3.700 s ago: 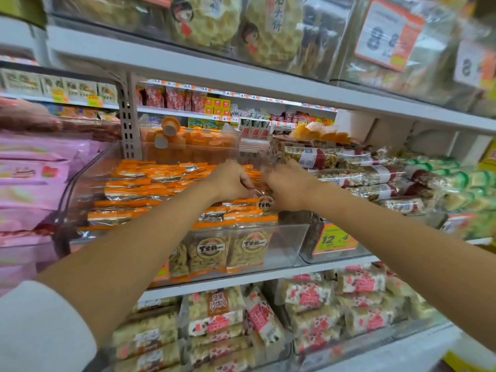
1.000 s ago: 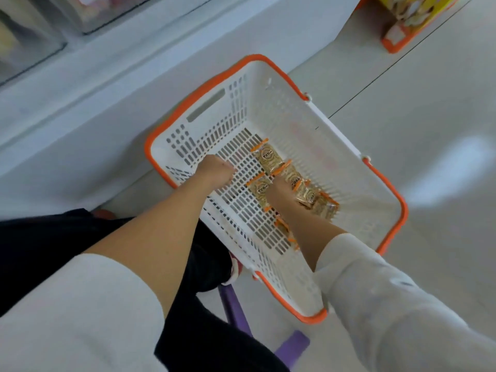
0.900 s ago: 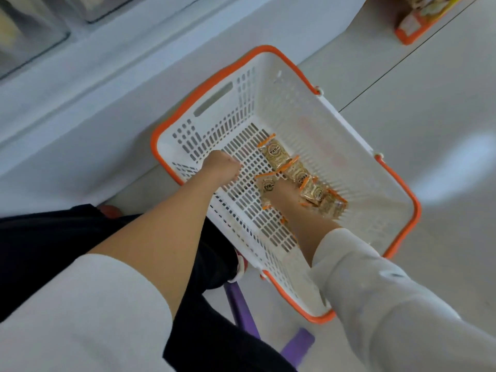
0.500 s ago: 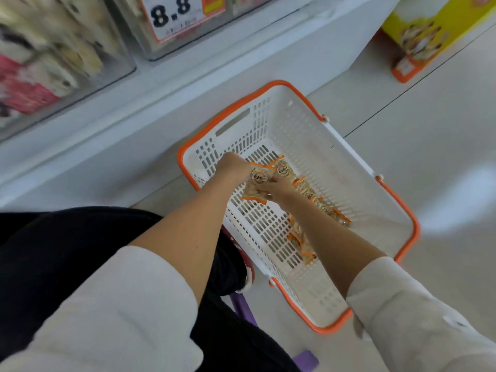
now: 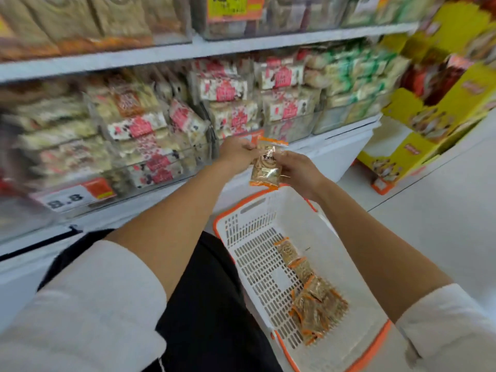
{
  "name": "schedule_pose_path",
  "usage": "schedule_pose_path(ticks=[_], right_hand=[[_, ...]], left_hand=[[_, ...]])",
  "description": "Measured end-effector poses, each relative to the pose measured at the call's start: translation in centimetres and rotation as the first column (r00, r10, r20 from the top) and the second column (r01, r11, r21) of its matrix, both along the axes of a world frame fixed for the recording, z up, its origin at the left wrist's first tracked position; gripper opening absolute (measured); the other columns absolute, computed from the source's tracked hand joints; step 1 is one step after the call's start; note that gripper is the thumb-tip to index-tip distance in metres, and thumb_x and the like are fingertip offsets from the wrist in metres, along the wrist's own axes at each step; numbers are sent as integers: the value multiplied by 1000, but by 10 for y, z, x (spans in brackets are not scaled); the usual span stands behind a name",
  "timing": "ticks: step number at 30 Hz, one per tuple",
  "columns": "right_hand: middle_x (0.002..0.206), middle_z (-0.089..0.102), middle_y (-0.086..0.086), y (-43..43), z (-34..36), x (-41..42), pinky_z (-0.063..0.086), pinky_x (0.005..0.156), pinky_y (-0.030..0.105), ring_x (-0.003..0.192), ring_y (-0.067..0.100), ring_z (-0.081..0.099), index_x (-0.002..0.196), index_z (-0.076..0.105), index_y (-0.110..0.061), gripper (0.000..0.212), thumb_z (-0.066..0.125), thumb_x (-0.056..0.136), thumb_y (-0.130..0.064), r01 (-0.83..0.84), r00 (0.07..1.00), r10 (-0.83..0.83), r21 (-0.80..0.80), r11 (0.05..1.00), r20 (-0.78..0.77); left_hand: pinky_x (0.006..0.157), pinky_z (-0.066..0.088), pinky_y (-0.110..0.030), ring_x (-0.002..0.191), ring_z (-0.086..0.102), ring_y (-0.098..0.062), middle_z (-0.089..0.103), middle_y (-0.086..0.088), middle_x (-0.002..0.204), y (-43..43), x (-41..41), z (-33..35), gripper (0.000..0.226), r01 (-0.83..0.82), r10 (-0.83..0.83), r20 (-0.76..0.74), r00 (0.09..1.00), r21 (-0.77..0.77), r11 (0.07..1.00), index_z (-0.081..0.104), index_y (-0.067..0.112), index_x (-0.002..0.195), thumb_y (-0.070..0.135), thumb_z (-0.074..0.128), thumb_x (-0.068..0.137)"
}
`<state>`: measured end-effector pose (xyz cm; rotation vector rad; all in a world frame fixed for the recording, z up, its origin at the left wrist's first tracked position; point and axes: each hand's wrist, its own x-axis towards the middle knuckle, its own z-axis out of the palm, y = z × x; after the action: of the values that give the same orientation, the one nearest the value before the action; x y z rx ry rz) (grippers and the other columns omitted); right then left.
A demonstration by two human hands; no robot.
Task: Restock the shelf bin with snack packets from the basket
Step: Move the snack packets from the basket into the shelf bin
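Observation:
An orange-edged snack packet (image 5: 265,167) hangs upright in the air above the basket, in front of the lower shelf. My left hand (image 5: 237,153) pinches its upper left edge and my right hand (image 5: 298,170) grips its right side. Below stands the white basket with an orange rim (image 5: 357,267) on the floor. Several more snack packets (image 5: 311,299) lie in a loose row along its bottom. The top of the view cuts off the clear bins on the upper shelf (image 5: 225,14).
The lower shelf (image 5: 188,122) holds clear bins of red-and-white wrapped snacks, with a price tag reading 8.8 (image 5: 67,196) at the left. A yellow cardboard display stand (image 5: 429,124) sits on the floor at the right. Pale floor (image 5: 442,224) lies right of the basket.
Both hands have come up out of the basket with a snack packet. My view has lifted from the basket to the shelf front.

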<state>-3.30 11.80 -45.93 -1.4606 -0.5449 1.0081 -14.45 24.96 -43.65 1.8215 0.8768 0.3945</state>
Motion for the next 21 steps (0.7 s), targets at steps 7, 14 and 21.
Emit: schedule_pose_path(ticks=[7,14,21], right_hand=[[78,69,3,22,118,-16,57,70,26,72,14,68,82,63,-12,10,68,90,-14,-83,931,90,-32,996,354],[78,72,12,61,221,-29,55,68,23,70,15,69,74,59,-3,18,75,82,-5,-127,758,139,-65,990,637],[91,61,-5,129,329,-53,48,57,17,59,2,58,113,58,-9,33,75,84,-12,-218,442,56,47,975,895]], left_hand=[[91,54,-37,96,65,-24,64,-5,94,29,-35,89,17,6,-18,132,991,94,996,70,5,97,20,71,87],[75,56,-27,77,63,-16,66,-7,93,60,-72,177,23,-13,-41,254,966,209,978,70,3,100,21,72,87],[66,54,-31,62,59,-11,67,-2,73,115,-87,273,13,-112,-41,366,930,386,916,73,8,85,20,74,84]])
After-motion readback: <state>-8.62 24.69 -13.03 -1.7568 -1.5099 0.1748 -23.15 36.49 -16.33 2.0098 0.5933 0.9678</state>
